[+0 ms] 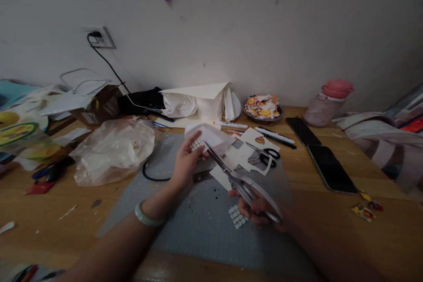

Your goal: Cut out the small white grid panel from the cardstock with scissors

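Above the grey cutting mat [205, 224], near its middle, your left hand [187, 161] pinches a small white sheet of pads [196, 144] between thumb and fingers; the fingers are closed on it and cover its lower part. Your right hand [261, 211] is closed around the handles of the metal scissors [231, 176]. The blades point up and to the left, and their tips reach the edge of the sheet; I cannot tell if the blades are apart or together, because the picture is dim. The handles are mostly hidden by your fingers. A pale green bangle [147, 217] sits on your left wrist.

Just beside your right hand, a second small sheet of white pads [237, 217] lies flat on the mat. Behind the scissors lie white paper offcuts [244, 150], with black-handled scissors [266, 155] on top of them. Further back on the bench [380, 238] are markers [274, 135], a dish of coloured scraps [262, 108] and a pink bottle [327, 102]. Two dark phones [330, 168] lie to the right, near each other. To the left, a crumpled plastic bag [112, 150] hides what is inside it. Both your forearms are cut off by the lower edge.
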The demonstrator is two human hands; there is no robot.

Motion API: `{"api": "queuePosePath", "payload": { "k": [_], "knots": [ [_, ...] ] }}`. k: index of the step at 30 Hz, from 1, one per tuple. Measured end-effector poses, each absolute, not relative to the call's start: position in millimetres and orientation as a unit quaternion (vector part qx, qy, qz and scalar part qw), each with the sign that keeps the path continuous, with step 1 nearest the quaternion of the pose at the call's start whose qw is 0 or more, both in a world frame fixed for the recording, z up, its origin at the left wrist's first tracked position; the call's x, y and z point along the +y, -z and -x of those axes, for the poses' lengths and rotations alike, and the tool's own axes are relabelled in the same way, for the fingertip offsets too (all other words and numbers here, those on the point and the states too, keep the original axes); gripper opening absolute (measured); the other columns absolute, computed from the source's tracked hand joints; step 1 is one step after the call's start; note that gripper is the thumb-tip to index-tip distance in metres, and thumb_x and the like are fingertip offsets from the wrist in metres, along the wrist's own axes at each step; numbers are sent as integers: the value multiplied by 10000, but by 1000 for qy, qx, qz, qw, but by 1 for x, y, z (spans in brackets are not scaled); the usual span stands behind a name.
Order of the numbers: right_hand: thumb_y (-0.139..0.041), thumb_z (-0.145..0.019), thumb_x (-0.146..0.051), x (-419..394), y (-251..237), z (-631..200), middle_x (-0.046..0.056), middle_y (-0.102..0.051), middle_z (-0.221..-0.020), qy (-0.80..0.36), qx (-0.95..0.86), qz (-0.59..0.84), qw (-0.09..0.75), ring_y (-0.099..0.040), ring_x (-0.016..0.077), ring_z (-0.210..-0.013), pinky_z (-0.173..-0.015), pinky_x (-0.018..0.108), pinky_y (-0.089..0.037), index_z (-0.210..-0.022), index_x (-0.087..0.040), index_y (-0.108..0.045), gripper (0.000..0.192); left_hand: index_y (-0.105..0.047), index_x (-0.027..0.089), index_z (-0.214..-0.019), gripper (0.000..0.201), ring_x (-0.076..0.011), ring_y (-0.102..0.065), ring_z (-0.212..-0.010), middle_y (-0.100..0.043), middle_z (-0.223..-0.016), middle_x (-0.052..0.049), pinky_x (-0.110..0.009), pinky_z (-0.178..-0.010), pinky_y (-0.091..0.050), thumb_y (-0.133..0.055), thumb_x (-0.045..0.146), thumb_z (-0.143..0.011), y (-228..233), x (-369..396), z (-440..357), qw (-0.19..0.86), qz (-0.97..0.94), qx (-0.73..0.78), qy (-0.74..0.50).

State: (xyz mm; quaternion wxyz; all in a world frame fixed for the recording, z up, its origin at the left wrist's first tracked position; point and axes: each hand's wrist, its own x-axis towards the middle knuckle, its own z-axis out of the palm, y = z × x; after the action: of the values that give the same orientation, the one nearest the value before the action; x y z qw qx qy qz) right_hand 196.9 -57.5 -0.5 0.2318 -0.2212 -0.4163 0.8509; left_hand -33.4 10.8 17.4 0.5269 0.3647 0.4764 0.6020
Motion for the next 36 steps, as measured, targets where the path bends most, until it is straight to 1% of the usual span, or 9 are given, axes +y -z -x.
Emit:
{"api": "queuePosePath", "payload": {
  "k": [4,9,13,17,20,23,27,32,36],
  "knots": [
    [-742,-732,-464,-58,0,-197,-48,-559,-735,-846,-423,217,241,-288,-13,-389,-371,170,-207,-1108,-178,-613,490,-534,112,-1324,664,-87,-558,-517,-607,-578,33,-184,-526,-434,-698,181,-684,-18,15,37,532,-387,475,-585],
    [-738,-741,-486,-59,0,-197,-41,-557,-743,-843,-425,216,249,-283,-14,-399,-372,171,-181,-1109,-171,-606,503,-566,110,-1281,630,-83,-534,-483,-591,-541,42,-185,-495,-410,-719,210,-678,-16,19,42,530,-418,474,-566],
    [-719,-761,-490,-59,0,-197,-42,-552,-746,-841,-428,213,253,-273,-14,-394,-367,169,-184,-1101,-178,-606,475,-608,123,-1187,563,-81,-542,-475,-594,-558,47,-191,-497,-418,-743,223,-650,-16,21,42,530,-412,475,-569],
    [-730,-743,-494,-60,-2,-196,-39,-553,-739,-836,-428,224,261,-282,-17,-395,-373,164,-186,-1078,-170,-610,482,-620,133,-1096,494,-79,-543,-467,-598,-573,53,-190,-482,-405,-748,224,-628,-21,20,40,526,-406,486,-567],
    [-737,-733,-486,-59,-3,-195,-43,-553,-728,-836,-428,228,255,-277,-16,-384,-367,164,-195,-1073,-170,-607,482,-613,127,-1092,494,-84,-537,-459,-589,-529,58,-185,-478,-392,-745,243,-630,-23,19,39,514,-418,502,-556],
    [-733,-731,-486,-59,-3,-195,-46,-554,-726,-837,-426,230,255,-270,-15,-379,-370,168,-205,-1074,-173,-603,482,-616,129,-1097,498,-86,-516,-439,-563,-489,66,-185,-466,-370,-746,302,-649,-23,17,38,499,-439,515,-540],
    [-710,-754,-485,-59,-3,-196,-40,-557,-741,-829,-434,233,264,-274,-12,-386,-379,174,-206,-1088,-173,-597,472,-623,153,-1069,479,-93,-564,-515,-599,-618,49,-203,-519,-421,-737,377,-662,-20,16,38,506,-438,490,-559],
    [-702,-769,-463,-59,-1,-197,-34,-551,-750,-836,-431,224,255,-261,-14,-392,-379,175,-185,-1132,-169,-582,483,-610,162,-1104,469,-114,-600,-595,-632,-703,22,-221,-571,-463,-709,274,-660,-16,16,38,516,-427,490,-558],
    [-702,-773,-479,-60,3,-197,-37,-547,-758,-835,-435,214,261,-250,-15,-398,-381,175,-195,-1169,-171,-562,521,-601,171,-1102,457,-125,-607,-652,-642,-771,9,-238,-615,-484,-702,271,-668,-14,18,39,505,-429,496,-562]
  ]
}}
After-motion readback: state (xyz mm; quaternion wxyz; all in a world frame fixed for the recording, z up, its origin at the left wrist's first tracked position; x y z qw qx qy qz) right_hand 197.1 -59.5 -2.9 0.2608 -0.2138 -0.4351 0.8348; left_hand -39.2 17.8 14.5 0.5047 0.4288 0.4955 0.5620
